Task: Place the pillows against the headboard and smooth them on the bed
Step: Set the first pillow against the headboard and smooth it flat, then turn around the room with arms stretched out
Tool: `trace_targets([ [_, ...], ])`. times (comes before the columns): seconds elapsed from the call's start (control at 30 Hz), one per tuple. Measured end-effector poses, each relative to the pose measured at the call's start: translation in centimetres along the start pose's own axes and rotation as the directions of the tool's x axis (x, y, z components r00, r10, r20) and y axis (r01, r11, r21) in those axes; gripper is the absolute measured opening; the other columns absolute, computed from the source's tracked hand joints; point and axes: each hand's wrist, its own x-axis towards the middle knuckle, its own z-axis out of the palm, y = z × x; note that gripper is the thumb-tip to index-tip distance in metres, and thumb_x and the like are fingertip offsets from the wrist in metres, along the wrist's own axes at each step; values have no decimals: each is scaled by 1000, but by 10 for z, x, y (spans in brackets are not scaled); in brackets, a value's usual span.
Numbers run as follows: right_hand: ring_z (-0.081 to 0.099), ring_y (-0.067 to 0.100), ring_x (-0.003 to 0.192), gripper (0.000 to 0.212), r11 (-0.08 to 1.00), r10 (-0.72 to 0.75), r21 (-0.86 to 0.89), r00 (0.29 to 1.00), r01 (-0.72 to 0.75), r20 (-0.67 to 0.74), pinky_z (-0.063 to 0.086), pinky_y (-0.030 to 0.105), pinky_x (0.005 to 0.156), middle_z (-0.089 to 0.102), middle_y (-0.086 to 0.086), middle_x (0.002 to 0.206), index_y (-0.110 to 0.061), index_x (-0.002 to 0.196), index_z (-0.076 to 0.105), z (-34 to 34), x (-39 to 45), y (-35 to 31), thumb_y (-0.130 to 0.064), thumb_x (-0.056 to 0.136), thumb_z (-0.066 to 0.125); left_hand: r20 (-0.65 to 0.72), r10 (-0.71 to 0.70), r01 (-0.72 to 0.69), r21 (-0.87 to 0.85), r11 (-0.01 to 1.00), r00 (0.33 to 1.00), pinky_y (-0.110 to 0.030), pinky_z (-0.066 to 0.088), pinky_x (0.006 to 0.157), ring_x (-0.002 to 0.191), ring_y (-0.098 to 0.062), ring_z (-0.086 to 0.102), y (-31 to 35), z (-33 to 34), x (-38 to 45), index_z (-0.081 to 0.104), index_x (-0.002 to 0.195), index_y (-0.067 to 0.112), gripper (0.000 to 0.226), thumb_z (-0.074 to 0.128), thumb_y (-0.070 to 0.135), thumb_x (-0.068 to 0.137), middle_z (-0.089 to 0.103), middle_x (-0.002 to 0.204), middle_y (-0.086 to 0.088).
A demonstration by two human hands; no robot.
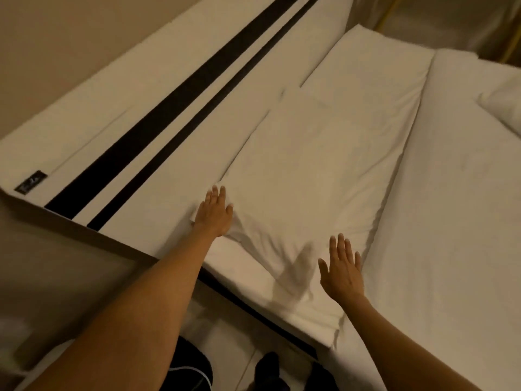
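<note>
A white pillow (304,176) is lying flat along the head of the bed (439,221), its long edge running just beside the white headboard (158,114) with its two dark stripes (180,108). A second pillow (363,71) is lying beyond it in the same row, also beside the headboard. The left hand (214,214) is pressing palm-down on the near pillow's corner next to the headboard, fingers extended and close together, holding nothing. The right hand (341,270) is spreading flat over the pillow's near end, fingers open and slightly fanned, empty; whether it is touching the fabric is unclear. Wrinkles are gathering between both hands. Another pillow (504,105) is showing at the right edge.
</note>
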Motion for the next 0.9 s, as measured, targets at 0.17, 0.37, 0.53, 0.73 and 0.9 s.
trace_targets([
  [0.17, -5, 24, 151, 65, 1000, -4, 21, 986, 7, -167, 3, 45, 122, -5, 8, 164, -12, 155, 1, -135, 16, 9, -43, 102, 22, -74, 131, -127, 58, 990, 989, -44, 4, 122, 152, -24, -6, 86, -91, -26, 3, 155, 9, 60, 17, 38, 104, -11, 163, -10],
  [0.37, -1, 27, 151, 64, 1000, 9, -14, 948, -14, -318, 6, 48, 120, 0, 10, 164, -11, 155, 5, -284, -22, 51, -42, 103, 23, -87, 213, -192, 204, 960, 973, -47, 2, 121, 151, -26, -8, 181, -179, -89, -2, 155, 8, 61, 15, 37, 104, -12, 163, -12],
  [0.53, -5, 27, 151, 65, 997, 45, -39, 923, -65, -383, 4, 50, 121, -2, 10, 164, -11, 156, 4, -376, -87, 101, -44, 103, 21, -149, 328, -284, 256, 924, 933, -47, 0, 121, 151, -26, -9, 265, -227, -166, -2, 155, 9, 62, 16, 38, 104, -12, 163, -11],
  [0.73, 0, 28, 151, 65, 990, 113, -19, 867, -140, -485, 8, 53, 119, 6, 10, 164, -14, 155, 13, -448, -167, 154, -49, 101, 22, -158, 424, -364, 304, 880, 892, -49, 5, 121, 152, -28, -3, 351, -261, -252, 3, 156, 10, 62, 19, 40, 104, -6, 164, -12],
  [0.9, 12, 30, 149, 62, 978, 165, -10, 811, -207, -561, 18, 53, 117, 27, 12, 157, -13, 151, 26, -486, -226, 205, -49, 100, 27, -151, 528, -445, 378, 812, 836, -49, 8, 121, 151, -29, 0, 423, -266, -305, 6, 156, 9, 62, 22, 39, 104, -3, 164, -12],
])
